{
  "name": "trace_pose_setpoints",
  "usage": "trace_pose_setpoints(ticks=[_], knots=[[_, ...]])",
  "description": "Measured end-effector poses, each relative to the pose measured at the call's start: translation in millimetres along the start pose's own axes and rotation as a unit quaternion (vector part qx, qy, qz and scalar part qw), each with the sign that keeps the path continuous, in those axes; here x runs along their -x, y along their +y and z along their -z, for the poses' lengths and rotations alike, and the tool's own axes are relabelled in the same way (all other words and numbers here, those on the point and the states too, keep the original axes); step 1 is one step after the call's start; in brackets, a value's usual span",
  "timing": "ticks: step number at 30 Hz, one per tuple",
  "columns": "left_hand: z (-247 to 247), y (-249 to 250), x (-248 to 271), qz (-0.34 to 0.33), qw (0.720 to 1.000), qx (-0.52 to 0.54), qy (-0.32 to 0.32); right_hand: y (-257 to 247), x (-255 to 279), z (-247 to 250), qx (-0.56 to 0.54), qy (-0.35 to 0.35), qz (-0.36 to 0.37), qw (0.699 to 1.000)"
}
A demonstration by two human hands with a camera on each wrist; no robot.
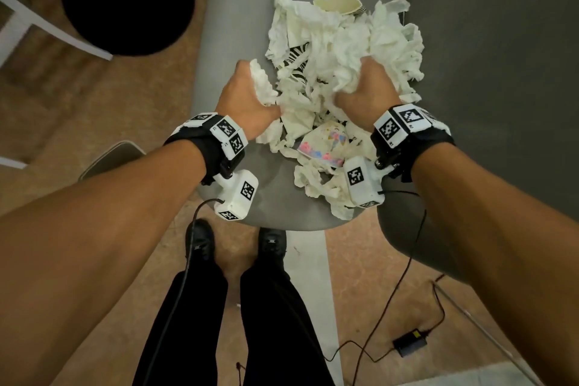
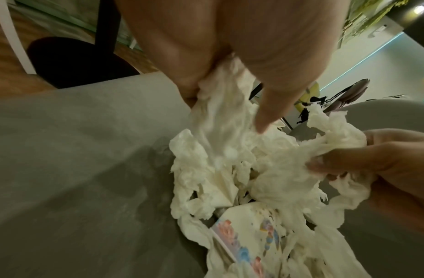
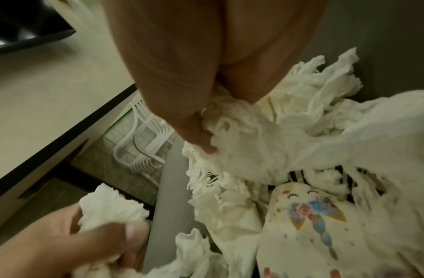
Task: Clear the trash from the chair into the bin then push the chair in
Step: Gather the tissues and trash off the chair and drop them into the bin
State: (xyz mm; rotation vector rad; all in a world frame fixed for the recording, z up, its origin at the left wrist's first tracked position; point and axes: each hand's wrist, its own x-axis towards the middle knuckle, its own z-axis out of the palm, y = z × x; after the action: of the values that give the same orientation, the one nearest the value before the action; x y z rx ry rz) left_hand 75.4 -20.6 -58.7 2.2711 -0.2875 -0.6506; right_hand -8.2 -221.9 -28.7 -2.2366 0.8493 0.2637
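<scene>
Left hand [image 1: 247, 97] and right hand [image 1: 365, 84] each clutch crumpled tissue [image 1: 347, 44] on the chair [image 1: 232, 25]; they should bunch tightly before lifting

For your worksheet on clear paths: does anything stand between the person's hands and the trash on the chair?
Nothing does. The left hand and right hand already grip the crumpled tissues heaped on the grey chair.
</scene>
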Motion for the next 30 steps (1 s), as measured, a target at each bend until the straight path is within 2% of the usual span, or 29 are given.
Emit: trace_pose_setpoints(ticks=[3, 6, 8, 12, 16, 21, 24, 27, 30], knots=[[-2.0, -2.6, 1.6, -0.001, 0.999, -0.049, -0.002, 0.9, 7.8, 1.9, -0.038, 0.016, 0.031, 0.999], [-3.6, -3.4, 6.3, 0.025, 1.0, 0.003, -0.007, -3.0, 16.4, 2.5, -0.078, 0.045, 0.067, 0.994], [-4.0, -3.2, 8.2, 0.028, 0.999, 0.018, 0.014, -11.2, 22.0, 4.3, -0.083, 0.065, 0.092, 0.99], [-1.0, -0.1, 10.2, 0.027, 0.998, 0.015, 0.046, -34.1, 23.0, 7.8, -0.187, 0.09, 0.072, 0.976], [4.1, -3.4, 11.7, 0.01, 0.998, 0.015, 0.053, -48.2, 15.8, 7.4, -0.275, 0.052, 0.063, 0.958], [12.4, -12.9, 12.5, 0.033, 0.998, 0.047, 0.029, -46.7, 6.3, -10.5, -0.278, 0.002, 0.05, 0.959], [16.2, -25.3, 9.0, 0.029, 0.997, 0.056, 0.055, -49.4, 8.8, -22.7, -0.284, -0.021, 0.049, 0.957], [16.4, -32.5, 8.4, 0.051, 0.995, 0.038, 0.076, -52.8, 8.1, -39.0, -0.195, 0.009, 0.056, 0.979], [16.0, -37.0, 11.7, 0.053, 0.996, 0.033, 0.069, -59.2, 7.1, -59.0, -0.157, 0.028, 0.033, 0.987]])
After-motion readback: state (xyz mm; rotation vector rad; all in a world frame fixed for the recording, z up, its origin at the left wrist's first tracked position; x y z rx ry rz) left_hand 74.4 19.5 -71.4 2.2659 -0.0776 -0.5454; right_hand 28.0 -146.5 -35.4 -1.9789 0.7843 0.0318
